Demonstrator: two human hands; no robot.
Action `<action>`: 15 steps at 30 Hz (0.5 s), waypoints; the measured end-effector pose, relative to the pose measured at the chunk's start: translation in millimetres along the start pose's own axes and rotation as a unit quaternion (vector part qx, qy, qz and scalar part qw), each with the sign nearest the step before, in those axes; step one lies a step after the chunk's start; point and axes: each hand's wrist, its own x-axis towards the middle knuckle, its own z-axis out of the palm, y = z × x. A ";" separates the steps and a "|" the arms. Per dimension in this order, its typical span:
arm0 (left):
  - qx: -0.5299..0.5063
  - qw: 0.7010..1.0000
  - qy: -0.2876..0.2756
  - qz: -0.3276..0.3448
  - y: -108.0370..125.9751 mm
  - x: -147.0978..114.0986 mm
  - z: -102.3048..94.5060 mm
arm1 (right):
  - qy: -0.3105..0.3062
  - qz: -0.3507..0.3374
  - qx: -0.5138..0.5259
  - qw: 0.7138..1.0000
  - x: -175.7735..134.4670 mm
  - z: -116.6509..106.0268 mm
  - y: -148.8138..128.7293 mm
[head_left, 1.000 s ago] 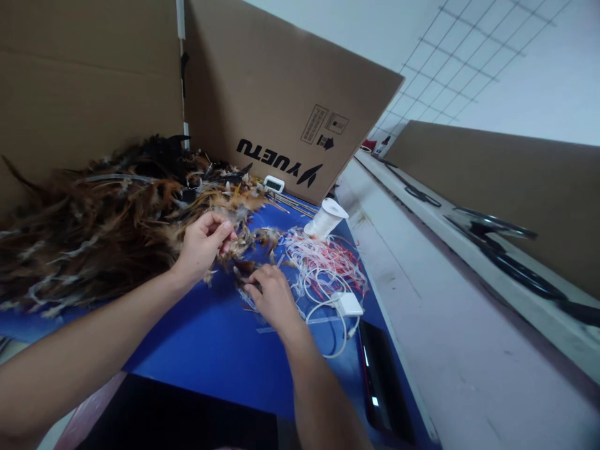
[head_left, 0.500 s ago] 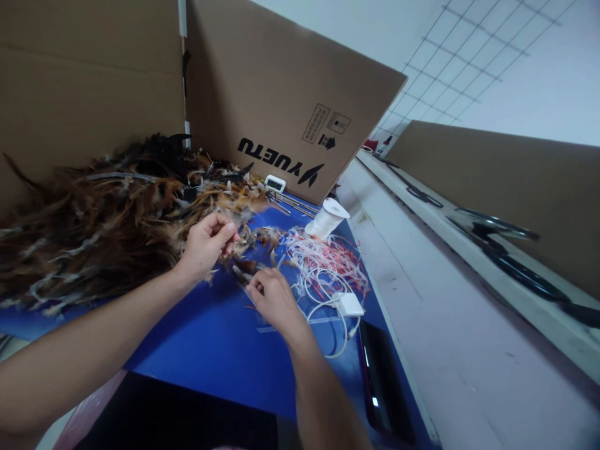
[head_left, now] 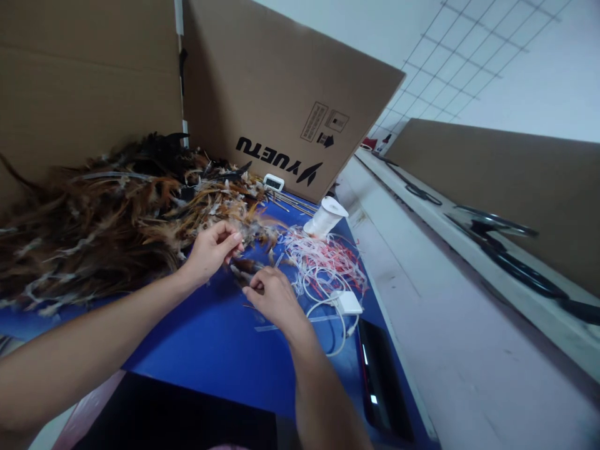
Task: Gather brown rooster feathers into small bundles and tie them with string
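My left hand [head_left: 212, 253] is closed in a pinch at the right edge of the feather pile [head_left: 140, 219]. A wispy greyish feather [head_left: 244, 232] shows at its fingertips. To its right and nearer me, my right hand [head_left: 273, 299] has thumb and index finger curled together; what they grip, if anything, is too small to make out. Just beyond those fingers, brown feathers with pale ends [head_left: 246, 267] are close to the blue tabletop [head_left: 206, 350], partly hidden by the hand.
Right of my hands lie tangled white and red strips [head_left: 328, 259], a white spool [head_left: 327, 217], a white charger [head_left: 347, 303] with cable and a black phone [head_left: 384, 381]. Behind stand a small digital display [head_left: 274, 182], thin sticks [head_left: 295, 203] and a cardboard panel [head_left: 281, 94].
My left hand has moved slightly right and down with the wispy feather, toward my right hand. The right hand has barely moved.
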 end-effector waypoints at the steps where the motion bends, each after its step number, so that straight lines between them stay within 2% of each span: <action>1: 0.001 1.000 -0.002 -0.002 0.0 -0.2 0.2 | -0.005 -0.006 -0.006 1.000 -0.1 1.7 0.4; 4: 0.013 1.000 -0.008 -0.001 -0.5 -1.0 0.6 | -0.004 -0.019 0.015 1.000 0.8 1.1 -0.4; 9: 0.059 0.998 -0.023 0.008 -3.0 -2.9 2.7 | 0.008 -0.006 0.112 0.994 3.1 -11.7 -6.4; 15: 0.175 0.982 -0.049 0.047 -4.8 -8.3 5.2 | 0.039 0.021 0.174 0.984 3.7 -19.6 -8.7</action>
